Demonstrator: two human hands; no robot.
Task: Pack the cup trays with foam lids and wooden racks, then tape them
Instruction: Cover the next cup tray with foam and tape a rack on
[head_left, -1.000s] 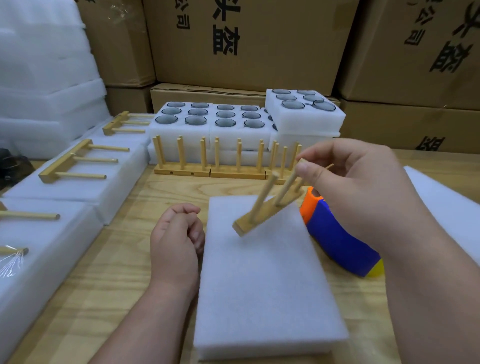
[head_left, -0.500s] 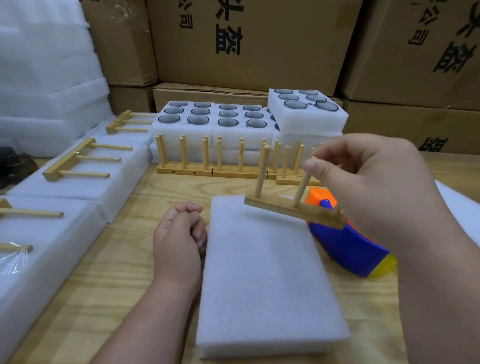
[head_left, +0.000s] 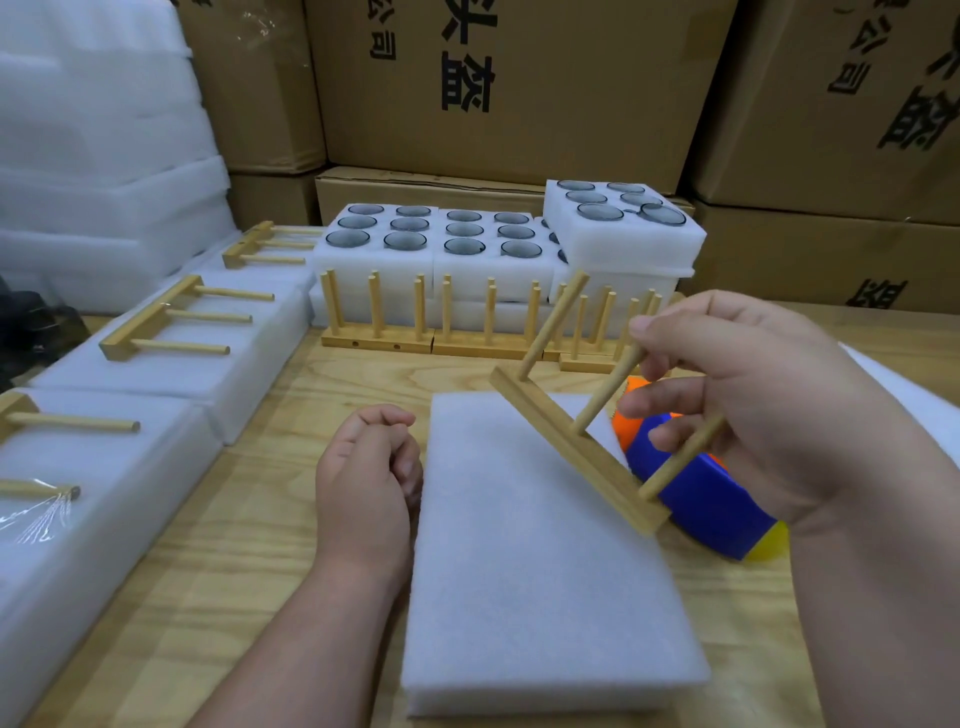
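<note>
Head view: nearest, a foam lid (head_left: 545, 561) lies flat on the wooden table (head_left: 218, 571), the left hand (head_left: 363, 483) clenched on nothing just beside it. Above the lid, the right hand (head_left: 769, 410) pinches a tilted wooden rack (head_left: 576, 447) by its pegs. Farther back stand cup trays (head_left: 441, 254) and cardboard boxes (head_left: 519, 88).

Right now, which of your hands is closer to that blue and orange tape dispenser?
Right. The right hand, holding the wooden rack, is just above the tape dispenser; the left hand rests across the foam lid from it.
</note>
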